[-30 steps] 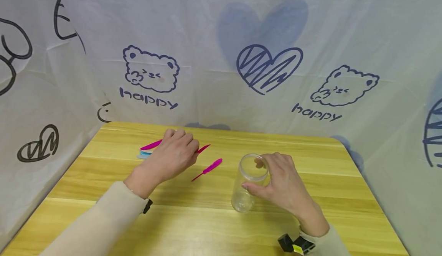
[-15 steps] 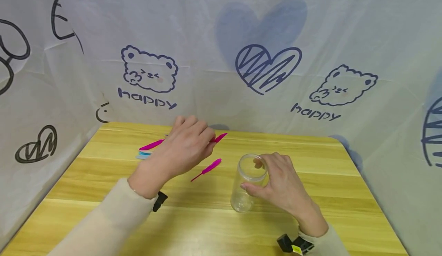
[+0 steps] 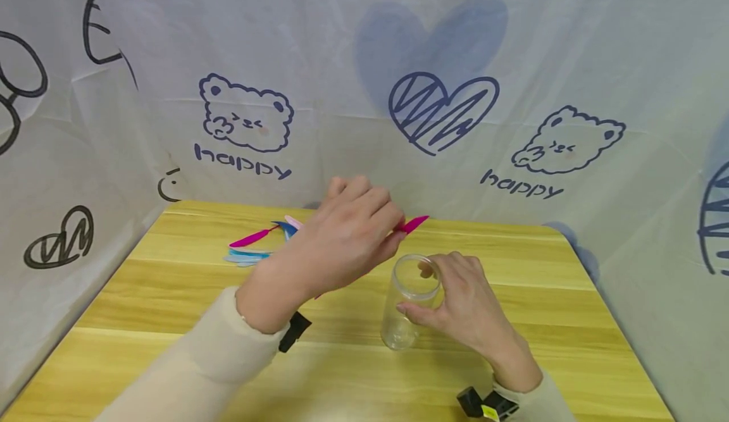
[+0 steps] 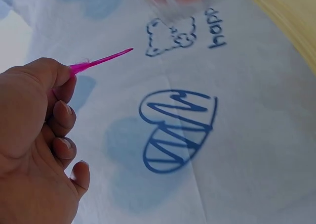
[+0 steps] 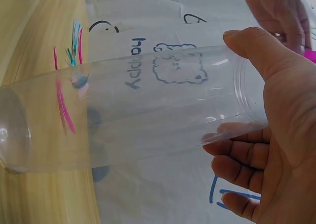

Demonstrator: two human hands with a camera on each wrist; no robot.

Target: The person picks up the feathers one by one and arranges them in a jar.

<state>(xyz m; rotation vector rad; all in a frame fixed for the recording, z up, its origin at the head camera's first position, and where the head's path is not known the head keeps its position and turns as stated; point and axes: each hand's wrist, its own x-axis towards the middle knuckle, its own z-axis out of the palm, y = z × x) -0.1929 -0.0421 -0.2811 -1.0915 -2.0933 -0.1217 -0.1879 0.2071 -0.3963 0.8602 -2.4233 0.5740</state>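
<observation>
My left hand (image 3: 347, 235) pinches a magenta feather (image 3: 416, 224) between thumb and forefinger, above the table and up and left of the jar's mouth. In the left wrist view the feather's thin quill (image 4: 111, 57) points away from the fingertips. My right hand (image 3: 473, 308) grips a clear, lidless jar (image 3: 398, 330) near its rim, thumb on one side and fingers on the other. Upright on the table, the jar shows no contents. Another magenta feather (image 5: 64, 108) lies on the table; in the head view my left hand hides most of it.
On the wooden table (image 3: 342, 359), toward the back left, lie a magenta feather (image 3: 250, 239), light blue feathers (image 3: 245, 257), a dark blue one (image 3: 286, 227) and a pale pink one (image 3: 293, 221). A white printed cloth (image 3: 342, 143) hangs behind the table and along its sides.
My left hand has carried the magenta feather rightward from the pile toward the jar, uncovering more of the blue feathers and covering the loose magenta one. The right hand and jar have stayed put.
</observation>
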